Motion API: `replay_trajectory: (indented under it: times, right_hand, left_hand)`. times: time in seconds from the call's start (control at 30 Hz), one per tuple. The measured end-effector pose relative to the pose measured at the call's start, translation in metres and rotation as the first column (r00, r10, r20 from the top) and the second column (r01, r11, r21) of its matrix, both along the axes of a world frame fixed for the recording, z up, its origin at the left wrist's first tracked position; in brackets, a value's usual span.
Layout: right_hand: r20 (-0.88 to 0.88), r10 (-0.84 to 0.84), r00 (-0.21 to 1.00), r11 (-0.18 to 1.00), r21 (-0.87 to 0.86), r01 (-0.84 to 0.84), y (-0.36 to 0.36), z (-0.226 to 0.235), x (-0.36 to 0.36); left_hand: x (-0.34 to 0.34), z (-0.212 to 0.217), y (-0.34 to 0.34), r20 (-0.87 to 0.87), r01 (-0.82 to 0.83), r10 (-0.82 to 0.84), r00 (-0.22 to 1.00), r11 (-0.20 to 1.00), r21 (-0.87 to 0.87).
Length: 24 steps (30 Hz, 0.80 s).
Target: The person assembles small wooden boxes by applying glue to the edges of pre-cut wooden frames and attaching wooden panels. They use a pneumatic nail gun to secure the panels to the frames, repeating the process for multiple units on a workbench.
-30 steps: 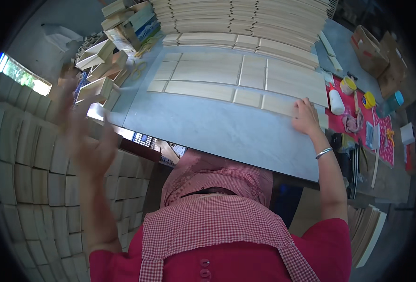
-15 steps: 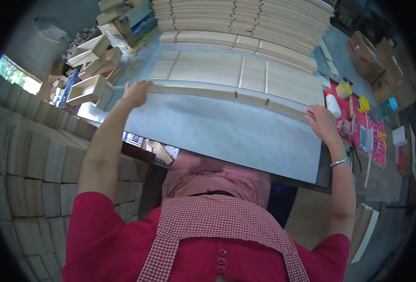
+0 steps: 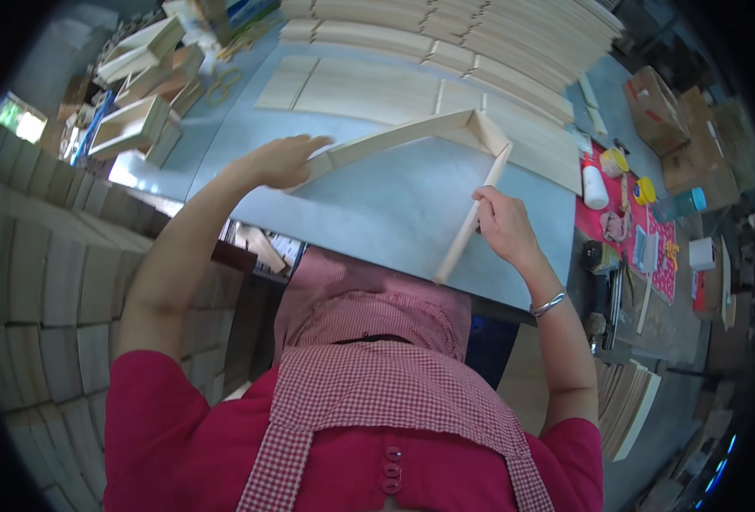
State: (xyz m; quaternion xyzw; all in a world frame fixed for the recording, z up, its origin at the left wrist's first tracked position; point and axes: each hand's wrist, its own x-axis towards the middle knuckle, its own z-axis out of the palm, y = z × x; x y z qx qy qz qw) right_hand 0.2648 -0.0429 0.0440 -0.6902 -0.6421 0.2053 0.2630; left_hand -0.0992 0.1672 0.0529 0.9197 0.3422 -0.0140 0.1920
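A pale jointed wooden strip stands on edge on the grey-blue tabletop, bent at its notches into an open angled shape. My right hand pinches the right section, which slants toward the table's front edge. My left hand is closed about the left end, its fingers partly hiding the wood and slightly smeared by motion. Behind the strip, flat grooved wooden strips lie side by side on the table, partly covered by the bent one.
Tall layers of grooved strips are stacked at the back. Open wooden boxes and yellow scissors sit at left. On the right, a white glue bottle and yellow-lidded tubs stand on a pink cloth. Wooden blocks are piled left.
The strip, straight along the flat pieces before, is now lifted off them and bent at its notches. My right hand has come nearer and leftward with its end; my left hand has moved right.
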Motion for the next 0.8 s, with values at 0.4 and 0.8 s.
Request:
replay_trajectory:
  times: [0.4, 0.8]
  right_hand:
    - [0.304, 0.183, 0.935, 0.882, 0.369, -0.293, 0.022, -0.006, -0.104]
    - [0.196, 0.241, 0.951, 0.896, 0.333, -0.295, 0.03, -0.022, -0.095]
  left_hand:
    - [0.015, -0.028, -0.043, 0.349, -0.276, 0.524, 0.777, 0.782, -0.558]
    - [0.013, -0.024, -0.041, 0.361, -0.2, 0.501, 0.787, 0.76, -0.619]
